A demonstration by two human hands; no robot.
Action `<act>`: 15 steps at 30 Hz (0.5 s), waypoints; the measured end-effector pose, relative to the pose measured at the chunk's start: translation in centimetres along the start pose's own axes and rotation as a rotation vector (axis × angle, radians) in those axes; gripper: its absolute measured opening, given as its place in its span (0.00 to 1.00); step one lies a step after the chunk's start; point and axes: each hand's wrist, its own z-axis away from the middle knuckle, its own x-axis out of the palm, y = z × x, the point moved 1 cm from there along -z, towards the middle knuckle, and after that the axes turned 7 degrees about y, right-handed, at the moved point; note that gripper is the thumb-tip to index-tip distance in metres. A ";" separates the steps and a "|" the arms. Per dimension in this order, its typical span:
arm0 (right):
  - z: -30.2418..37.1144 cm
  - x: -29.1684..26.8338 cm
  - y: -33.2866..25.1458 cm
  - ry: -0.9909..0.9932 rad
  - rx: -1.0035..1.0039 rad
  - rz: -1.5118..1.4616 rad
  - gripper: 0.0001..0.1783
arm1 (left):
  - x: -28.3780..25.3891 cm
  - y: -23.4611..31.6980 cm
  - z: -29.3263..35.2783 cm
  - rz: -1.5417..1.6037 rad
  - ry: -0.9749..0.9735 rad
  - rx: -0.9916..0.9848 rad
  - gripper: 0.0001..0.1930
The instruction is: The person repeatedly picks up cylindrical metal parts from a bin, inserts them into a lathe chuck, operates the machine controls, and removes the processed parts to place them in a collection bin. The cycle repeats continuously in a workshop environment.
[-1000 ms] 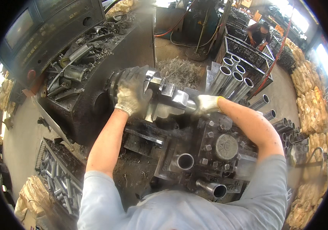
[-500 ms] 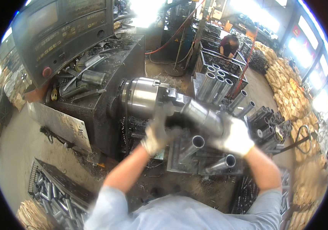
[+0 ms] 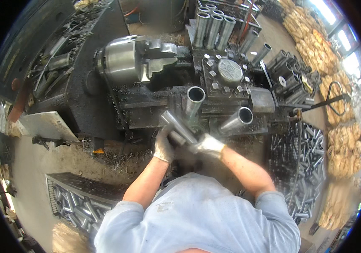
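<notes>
In front of my chest a shiny metal tube (image 3: 179, 126) slants down to the right, held between my two gloved hands. My left hand (image 3: 163, 145), its glove dark at the fingers, is closed at the tube's left side. A short grey rounded piece (image 3: 176, 138) shows just below the tube; whether it is a separate part I cannot tell. Around the tube's lower right end my right hand (image 3: 209, 145) is closed, slightly blurred. Just beyond, two tubes stand on the lathe: one upright (image 3: 194, 101), one leaning (image 3: 237, 120). The lathe chuck (image 3: 125, 59) has nothing between its stepped jaws.
A tool post (image 3: 230, 70) with square bolts sits right of the chuck. Several tubes (image 3: 214, 29) stand behind it. A crate of cut tubes (image 3: 77, 206) lies at lower left, another pile (image 3: 309, 168) at right. A lever handle (image 3: 328, 101) juts out at right.
Both hands have come back from beside the chuck towards my body, with a tube between them. The view has tipped downward, and the far worker is out of sight.
</notes>
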 end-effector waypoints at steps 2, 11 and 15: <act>0.8 -0.8 0.0 -0.143 0.006 -0.030 0.31 | -1.2 -0.6 -0.3 0.146 0.106 -0.104 0.20; 10.8 -8.0 -3.9 0.155 -0.495 0.150 0.33 | -1.8 0.9 1.9 -0.316 -0.009 0.141 0.29; 13.4 -14.0 -3.6 0.386 -0.505 0.090 0.29 | 4.0 -1.0 3.8 -1.018 -0.218 0.728 0.49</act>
